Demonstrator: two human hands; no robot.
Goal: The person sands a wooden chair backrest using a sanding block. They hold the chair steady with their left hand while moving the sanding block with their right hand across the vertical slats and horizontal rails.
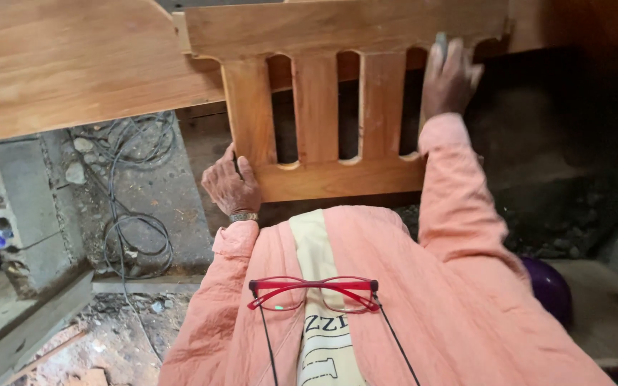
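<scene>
Fingers: left hand (230, 187) grips smooth slatted wooden frame (323, 114); right hand (449, 77) presses small greyish block, curled.

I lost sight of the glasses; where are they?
The red glasses hang at bottom centre of the head view, against the person's chest, below the slatted wooden frame.
</scene>
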